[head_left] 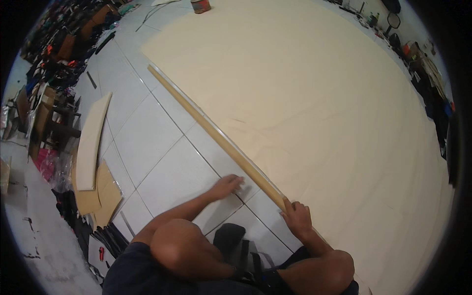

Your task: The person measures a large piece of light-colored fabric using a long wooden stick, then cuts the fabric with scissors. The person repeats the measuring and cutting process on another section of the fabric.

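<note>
A large cream sheet [314, 98] is spread over the tiled floor, with slight creases in it. Along its left edge runs a long, narrow tan strip [211, 129], slanting from upper left to lower right. My right hand [298, 219] grips this strip towards its near part, with fingers bent over it at the sheet's edge. To the left, my left hand [228, 187] hovers close to the strip over the tiles, loosely curled, fingers slightly apart, with nothing visible in it. My bare knees show below both hands.
Cream and tan panels [93, 147] lie at the left, beside dark strips [110, 239] and a small red tool [102, 253]. A can [200, 6] stands at the sheet's far edge. Cluttered piles [59, 44] line the far left; assorted items [418, 64] line the right wall.
</note>
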The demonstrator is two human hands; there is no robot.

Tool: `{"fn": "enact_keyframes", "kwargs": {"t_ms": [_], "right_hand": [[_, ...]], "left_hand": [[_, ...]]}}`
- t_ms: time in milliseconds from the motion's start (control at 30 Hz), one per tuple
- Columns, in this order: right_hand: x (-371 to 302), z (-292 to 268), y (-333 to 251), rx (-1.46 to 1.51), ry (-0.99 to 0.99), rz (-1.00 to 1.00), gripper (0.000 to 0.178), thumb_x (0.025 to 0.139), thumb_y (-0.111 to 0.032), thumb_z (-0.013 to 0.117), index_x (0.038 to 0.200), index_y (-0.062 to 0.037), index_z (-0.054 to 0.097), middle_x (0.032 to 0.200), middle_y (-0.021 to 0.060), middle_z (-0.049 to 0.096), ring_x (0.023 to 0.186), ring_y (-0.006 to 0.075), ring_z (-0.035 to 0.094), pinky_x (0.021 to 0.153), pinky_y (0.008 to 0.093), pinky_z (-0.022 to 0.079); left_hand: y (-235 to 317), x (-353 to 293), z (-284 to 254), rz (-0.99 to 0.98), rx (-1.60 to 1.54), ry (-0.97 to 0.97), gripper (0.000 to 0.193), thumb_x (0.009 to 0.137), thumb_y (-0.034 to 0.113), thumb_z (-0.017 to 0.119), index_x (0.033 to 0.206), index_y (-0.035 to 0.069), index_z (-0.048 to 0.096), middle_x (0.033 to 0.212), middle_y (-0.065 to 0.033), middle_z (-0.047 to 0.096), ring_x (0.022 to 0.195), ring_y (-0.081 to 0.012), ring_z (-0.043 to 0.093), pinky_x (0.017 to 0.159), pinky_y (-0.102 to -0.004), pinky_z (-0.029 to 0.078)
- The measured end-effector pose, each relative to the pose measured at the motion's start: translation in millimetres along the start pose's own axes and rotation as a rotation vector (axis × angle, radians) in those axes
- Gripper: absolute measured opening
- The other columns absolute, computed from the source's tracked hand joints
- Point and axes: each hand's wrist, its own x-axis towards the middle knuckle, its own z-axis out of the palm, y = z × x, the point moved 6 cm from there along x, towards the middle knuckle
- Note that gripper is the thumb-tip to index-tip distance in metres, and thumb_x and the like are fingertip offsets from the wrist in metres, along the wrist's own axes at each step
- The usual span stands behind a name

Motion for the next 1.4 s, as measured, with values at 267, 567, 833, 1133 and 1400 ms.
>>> {"fn": "enact_keyframes", "kwargs": {"t_ms": [267,567,833,1133,1400], "right_hand": [[23.1,-30.3,-50.1,0.15,-0.079,-0.333,0.063,0.08,-0.03,0.077,0.134,-0.0074,0.054,0.11,0.0142,0.064,0.098,0.0318,0.061,0.084,0.045,0.045],[-101.7,-23.3,101.8,-0.25,0.185,0.294,0.07,0.084,-0.036,0.074,0.143,-0.0092,0.048,0.146,0.0231,0.043,0.136,0.0428,0.039,0.109,0.0541,0.031],[-255.3,-6.0,142.4,-0.08,0.139,0.767,0.072,0.086,-0.037,0.073,0.147,-0.0157,0.043,0.146,0.0214,0.043,0.135,0.0399,0.042,0.107,0.0486,0.042],[-316.1,-24.8,126.0,0.03,0.146,0.964,0.071,0.09,-0.032,0.069,0.151,-0.0185,0.036,0.142,0.0215,0.046,0.13,0.039,0.046,0.107,0.0473,0.042],[-219.0,-10.0,113.6,-0.141,0.254,0.668,0.075,0.086,-0.048,0.07,0.148,-0.0147,0.043,0.156,0.02,0.031,0.142,0.0428,0.031,0.114,0.0518,0.029]], "left_hand": [[-11.4,5.9,-11.4,-0.072,-0.393,0.361,0.077,0.087,0.044,0.073,0.132,-0.003,0.031,0.1,-0.0169,0.063,0.084,-0.0263,0.068,0.065,-0.041,0.058],[-50.8,65.5,-205.5,-0.045,0.237,0.982,0.072,0.083,0.047,0.071,0.132,-0.002,0.052,0.117,-0.0245,0.065,0.108,-0.0361,0.064,0.095,-0.0435,0.049],[13.4,52.8,-207.4,0.416,0.902,1.066,0.064,0.093,0.041,0.065,0.144,0.007,0.047,0.134,-0.0271,0.05,0.124,-0.0435,0.049,0.102,-0.0511,0.043],[81.2,84.0,-20.1,0.708,1.133,0.51,0.069,0.099,0.047,0.051,0.153,0.008,0.034,0.158,-0.0291,0.021,0.147,-0.0481,0.017,0.118,-0.0597,0.011],[85.8,83.1,1.2,0.57,1.13,0.495,0.077,0.098,0.049,0.051,0.156,0.007,0.024,0.16,-0.03,0.012,0.148,-0.0476,0.01,0.119,-0.0583,0.007]]}}
